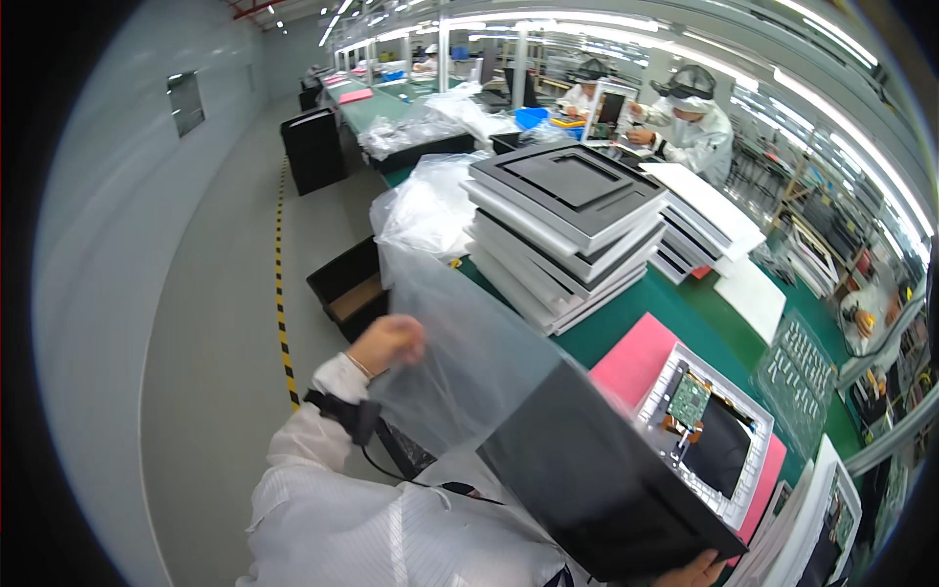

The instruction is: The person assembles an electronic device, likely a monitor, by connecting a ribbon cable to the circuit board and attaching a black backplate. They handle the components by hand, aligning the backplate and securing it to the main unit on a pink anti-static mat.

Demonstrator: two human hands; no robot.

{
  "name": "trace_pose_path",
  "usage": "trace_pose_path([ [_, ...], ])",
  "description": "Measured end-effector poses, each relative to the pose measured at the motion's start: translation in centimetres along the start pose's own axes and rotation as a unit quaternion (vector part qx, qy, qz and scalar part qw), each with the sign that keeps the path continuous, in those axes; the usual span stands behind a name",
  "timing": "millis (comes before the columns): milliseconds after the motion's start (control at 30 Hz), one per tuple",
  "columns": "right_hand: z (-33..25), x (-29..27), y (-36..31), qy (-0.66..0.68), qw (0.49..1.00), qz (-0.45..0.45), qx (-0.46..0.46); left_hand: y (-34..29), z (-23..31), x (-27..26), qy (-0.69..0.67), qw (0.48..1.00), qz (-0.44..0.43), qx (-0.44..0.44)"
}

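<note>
A flat, dark rectangular panel [606, 479] is held tilted in front of my body. My right hand [693, 570] grips its lower right corner, and part of that hand is cut off by the picture's edge. Clear plastic film [460, 342], possibly a bag, covers the panel's upper left end and stretches out beyond it. My left hand [386, 342] is closed on the film's far left part, its fingers slightly blurred. Beside the panel, a white frame [753, 460] with a green circuit board [689, 399] lies on a pink sheet [631, 357].
A tall stack of grey and black foam trays [567, 225] stands on the green table [597, 338]. Crumpled clear plastic [430, 201] lies behind it. A black bin [352, 289] is on the floor at left. More white frames [831, 519] stand at lower right. A co-worker [694, 127] works across the table.
</note>
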State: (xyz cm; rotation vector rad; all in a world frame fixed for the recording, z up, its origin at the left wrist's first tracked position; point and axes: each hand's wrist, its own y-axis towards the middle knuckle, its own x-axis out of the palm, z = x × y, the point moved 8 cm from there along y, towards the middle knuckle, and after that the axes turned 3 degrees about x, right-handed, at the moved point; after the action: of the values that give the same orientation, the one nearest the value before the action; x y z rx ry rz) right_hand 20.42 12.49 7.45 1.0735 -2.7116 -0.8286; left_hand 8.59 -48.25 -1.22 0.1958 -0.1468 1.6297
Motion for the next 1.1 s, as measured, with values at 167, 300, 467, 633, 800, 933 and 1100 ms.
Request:
trace_pose_path([
  [167, -0.6, -0.2, 2.7, 0.031, 0.998, 0.043, 0.032, -28.4, -10.5, -34.8, 0.113, 0.778, 0.616, -0.049],
  [300, -1.9, -1.2, 4.0, -0.010, 0.995, 0.096, 0.009, -48.0, -20.0, -32.3, 0.048, 0.556, 0.800, -0.222],
  [467, -2.1, -1.0, 5.2, -0.031, 0.994, 0.103, 0.011, -54.6, -18.6, -28.9, 0.046, 0.423, 0.868, -0.257],
  [633, -1.6, -1.7, 5.9, -0.036, 0.992, 0.116, 0.023, -39.1, 1.8, -36.3, 0.259, 0.378, 0.889, -0.011],
  [800, -1.9, -1.5, 5.8, -0.069, 0.988, 0.132, 0.036, 0.9, 20.8, -23.7, 0.617, 0.529, 0.516, 0.268],
  [933, -2.0, -1.6, 5.7, -0.081, 0.985, 0.148, 0.040, 20.0, 18.6, -10.9, 0.753, 0.526, 0.244, 0.310],
  [1100, -1.9, -2.3, 5.6, -0.096, 0.979, 0.174, 0.048, 29.2, 10.3, -9.2, 0.815, 0.555, 0.135, 0.092],
])
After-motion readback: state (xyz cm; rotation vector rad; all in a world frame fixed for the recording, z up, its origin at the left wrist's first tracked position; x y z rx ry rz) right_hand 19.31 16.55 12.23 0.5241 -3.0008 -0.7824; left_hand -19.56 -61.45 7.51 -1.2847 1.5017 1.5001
